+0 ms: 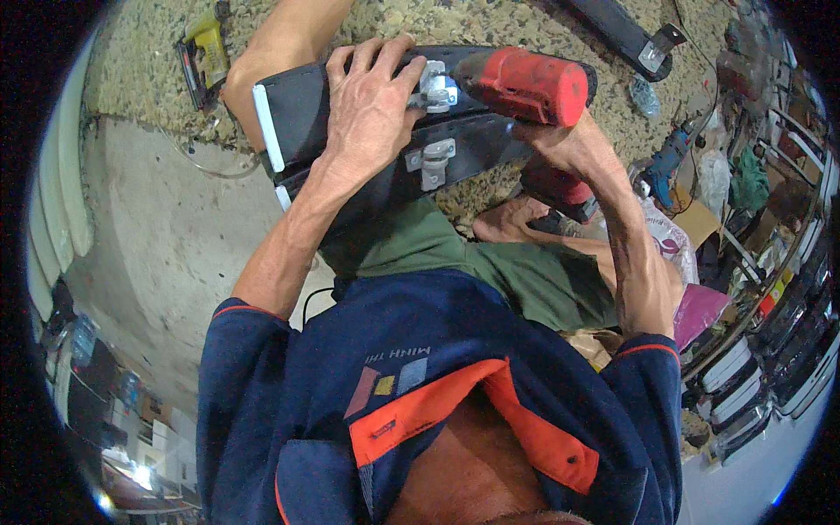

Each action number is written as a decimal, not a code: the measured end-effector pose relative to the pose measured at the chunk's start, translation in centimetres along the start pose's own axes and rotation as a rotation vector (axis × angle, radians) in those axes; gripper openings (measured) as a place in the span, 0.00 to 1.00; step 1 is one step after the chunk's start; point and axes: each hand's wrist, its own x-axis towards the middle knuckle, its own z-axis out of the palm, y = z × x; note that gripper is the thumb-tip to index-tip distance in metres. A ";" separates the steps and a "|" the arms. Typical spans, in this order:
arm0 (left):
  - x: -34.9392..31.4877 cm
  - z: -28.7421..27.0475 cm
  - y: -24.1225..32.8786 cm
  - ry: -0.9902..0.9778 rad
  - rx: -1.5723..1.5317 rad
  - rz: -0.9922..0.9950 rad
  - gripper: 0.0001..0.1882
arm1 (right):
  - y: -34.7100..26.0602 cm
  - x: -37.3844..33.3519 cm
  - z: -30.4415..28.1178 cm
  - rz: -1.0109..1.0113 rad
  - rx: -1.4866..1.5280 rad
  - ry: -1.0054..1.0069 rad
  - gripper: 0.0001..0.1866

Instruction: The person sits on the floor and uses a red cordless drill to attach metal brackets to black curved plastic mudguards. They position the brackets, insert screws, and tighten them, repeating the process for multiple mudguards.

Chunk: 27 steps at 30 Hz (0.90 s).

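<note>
Two long black padded panels lie side by side across my lap, a far panel (pixel 297 109) and a near panel (pixel 376 191), both with a whitish strip at the left end. My left hand (pixel 372 109) presses on the far panel, fingers spread toward its far edge, thumb beside a grey metal bracket (pixel 435 87). A second bracket (pixel 433 164) sits on the near panel. Wrapped round the handle of a red cordless drill (pixel 529 86) is my right hand (pixel 569 144). The drill's dark nose points left at the far bracket; its tip is hard to make out.
At the upper left lies a yellow and black hand tool (pixel 208 54). A dark bar (pixel 626 35) with a metal fitting lies at the upper right. Farther right are a blue power drill (pixel 672 166), plastic bags and cluttered parts. A bare foot (pixel 516 219) rests near the drill's base.
</note>
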 end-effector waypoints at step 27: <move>-2.2 -1.3 5.2 -0.106 -0.150 0.239 0.44 | 18.3 -17.3 -11.8 0.092 -0.105 0.593 0.23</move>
